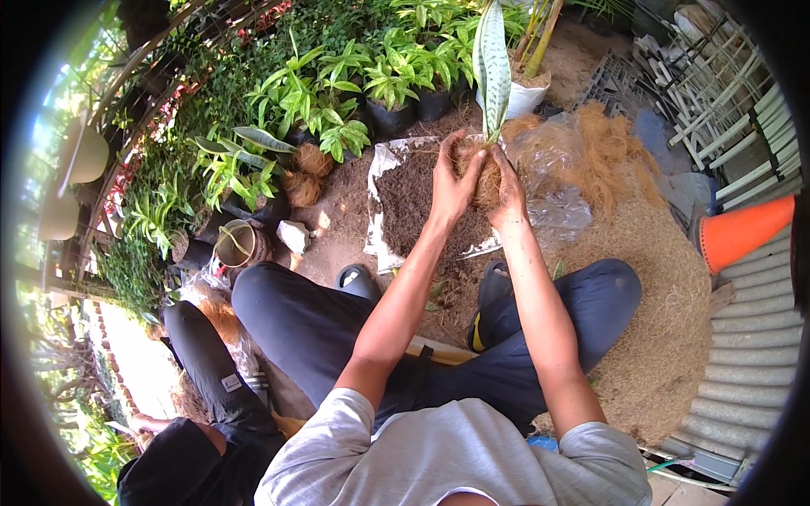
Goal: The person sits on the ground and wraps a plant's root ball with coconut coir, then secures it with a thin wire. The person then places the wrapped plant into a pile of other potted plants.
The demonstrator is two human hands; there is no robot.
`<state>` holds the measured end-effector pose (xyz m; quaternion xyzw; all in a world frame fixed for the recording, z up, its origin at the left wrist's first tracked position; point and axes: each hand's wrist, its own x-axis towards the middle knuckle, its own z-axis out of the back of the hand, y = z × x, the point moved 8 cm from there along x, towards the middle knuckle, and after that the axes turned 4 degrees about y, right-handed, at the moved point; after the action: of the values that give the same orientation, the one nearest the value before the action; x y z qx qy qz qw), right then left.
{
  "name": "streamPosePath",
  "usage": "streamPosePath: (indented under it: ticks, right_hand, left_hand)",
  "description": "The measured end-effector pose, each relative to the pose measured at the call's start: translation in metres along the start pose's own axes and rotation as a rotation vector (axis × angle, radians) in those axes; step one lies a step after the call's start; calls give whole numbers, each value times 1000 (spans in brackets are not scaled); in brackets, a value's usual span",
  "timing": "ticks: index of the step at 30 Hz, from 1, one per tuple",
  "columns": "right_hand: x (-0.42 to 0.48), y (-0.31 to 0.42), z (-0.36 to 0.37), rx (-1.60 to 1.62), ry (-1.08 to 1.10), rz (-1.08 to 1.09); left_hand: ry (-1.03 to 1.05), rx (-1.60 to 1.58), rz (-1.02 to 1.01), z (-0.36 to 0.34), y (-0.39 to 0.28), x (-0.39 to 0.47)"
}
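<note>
Between my two hands is a ball of brown coconut fibre (486, 185) with an upright snake plant leaf (492, 69) rising from its top. My left hand (452, 180) cups the ball from the left, thumb near the base of the leaf. From the right side my right hand (509, 190) presses on the same ball, its fingertips close to the leaf base. Both hands are smeared with soil. Below them a white sheet (381, 237) carries a heap of dark soil (411, 209). The ball's underside is partly hidden by my hands.
Loose coconut fibre (595, 152) lies on clear plastic (560, 215) at right. Two fibre-wrapped balls (313, 159) with snake plant leaves, a bucket (240, 243) and potted plants (389, 111) stand at left. An orange cone (747, 231) lies at far right. Another person's leg (209, 360) is at left.
</note>
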<state>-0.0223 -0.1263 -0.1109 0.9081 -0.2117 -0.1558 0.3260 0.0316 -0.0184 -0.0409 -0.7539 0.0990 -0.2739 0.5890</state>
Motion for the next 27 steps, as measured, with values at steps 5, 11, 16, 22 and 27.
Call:
streamPosePath:
  ticks: [5, 11, 16, 22, 27]
  right_hand:
    - [-2, -3, 2, -26, -89, -10]
    - [5, -5, 10, 36, -41, 49]
    - [1, -9, 2, 61, -10, -50]
    - [2, -3, -1, 19, 55, -29]
    - [-2, -9, 0, -43, -37, -80]
  left_hand:
    - [144, -75, 157, -4, 28, 9]
    - [79, 303, -127, -7, 0, 3]
    - [273, 343, -74, -7, -1, 4]
    - [398, 546, -106, -10, -11, 10]
    - [298, 158, 132, -1, 17, 14]
